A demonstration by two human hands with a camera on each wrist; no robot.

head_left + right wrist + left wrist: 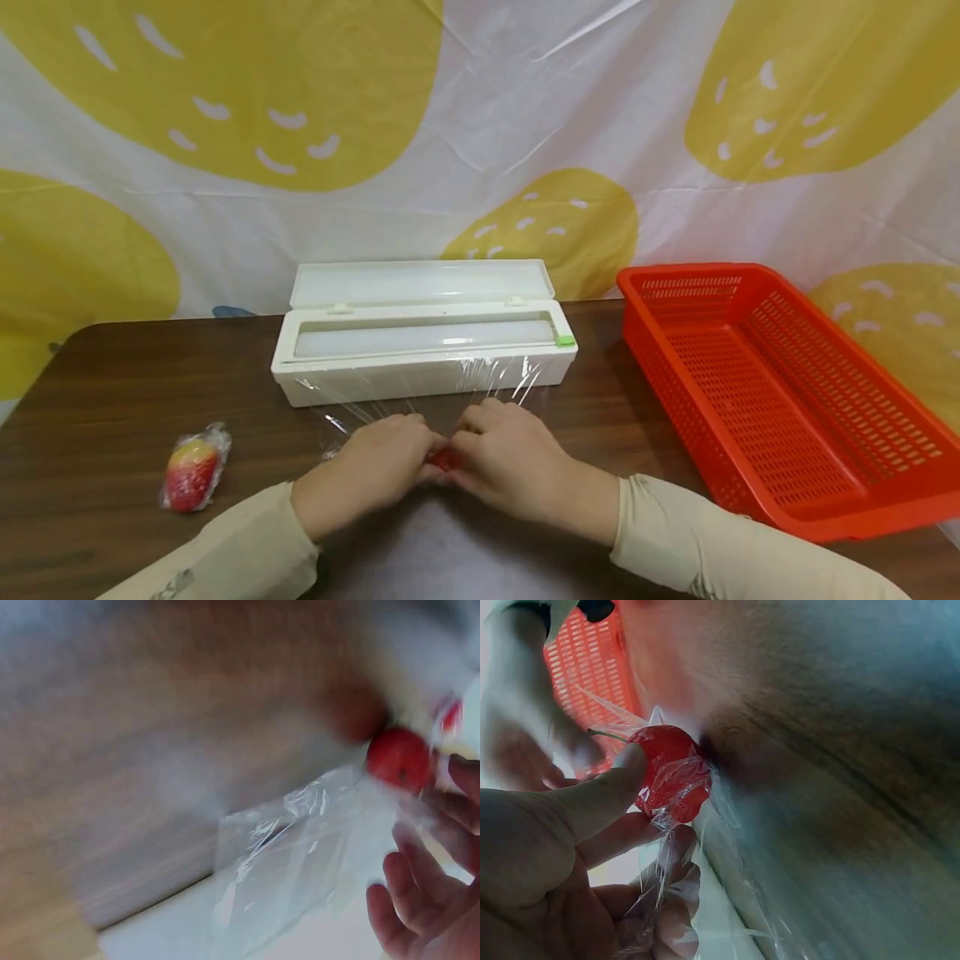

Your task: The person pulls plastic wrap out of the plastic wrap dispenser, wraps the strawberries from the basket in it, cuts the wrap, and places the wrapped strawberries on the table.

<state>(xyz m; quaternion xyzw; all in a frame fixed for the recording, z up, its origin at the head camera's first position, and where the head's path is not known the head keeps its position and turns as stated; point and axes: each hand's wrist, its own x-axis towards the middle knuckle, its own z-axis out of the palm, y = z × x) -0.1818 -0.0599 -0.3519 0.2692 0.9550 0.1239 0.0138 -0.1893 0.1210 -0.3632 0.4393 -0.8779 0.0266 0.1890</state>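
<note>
A red fruit (676,761) with a thin green stem is partly covered in clear cling film (667,859). My left hand (382,458) pinches it, the thumb lying on its side in the left wrist view. My right hand (510,458) is close against the fruit's other side, curled at the gathered film; its fingers (412,885) are blurred in the right wrist view. Stretched film (277,840) runs from the hands back to a white cling film dispenser (427,379), its lid raised and a roll (427,337) inside. In the head view, the hands hide most of the fruit.
On the dark wooden table (97,392), a red-and-yellow fruit (191,473) wrapped in film lies at the left. To the right stands a red perforated basket (757,400). A green slider (566,341) sits at the dispenser's right end. Behind hangs a patterned cloth (510,108).
</note>
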